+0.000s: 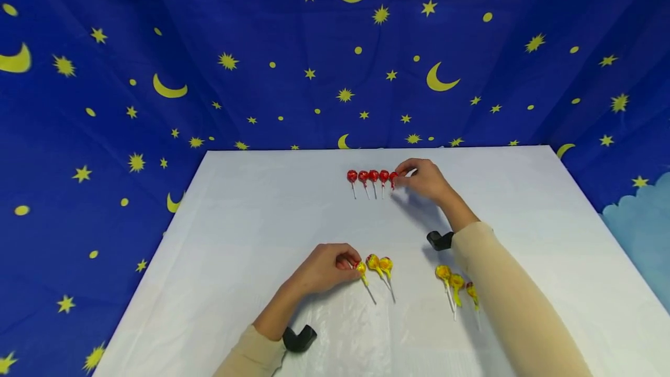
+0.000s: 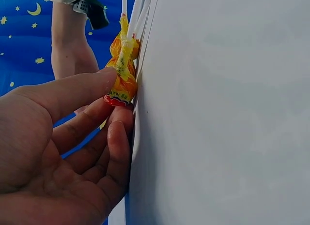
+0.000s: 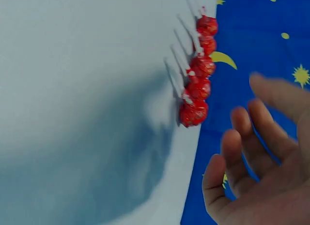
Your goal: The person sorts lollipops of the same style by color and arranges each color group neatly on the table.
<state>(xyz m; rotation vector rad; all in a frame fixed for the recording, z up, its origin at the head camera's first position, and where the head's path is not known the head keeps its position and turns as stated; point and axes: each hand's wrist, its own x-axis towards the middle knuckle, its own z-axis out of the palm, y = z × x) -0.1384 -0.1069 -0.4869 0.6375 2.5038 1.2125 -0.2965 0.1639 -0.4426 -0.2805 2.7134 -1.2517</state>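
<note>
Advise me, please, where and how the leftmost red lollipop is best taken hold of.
I'd pinch the leftmost red lollipop by its round head, coming from above and the left: it ends the row, another red lollipop crowds its right side, and its thin stick offers less to grip.

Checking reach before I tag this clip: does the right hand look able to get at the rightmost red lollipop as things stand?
Probably yes: the right hand appears to hold nothing and is right beside the rightmost red lollipop, with nothing visible between them.
</note>
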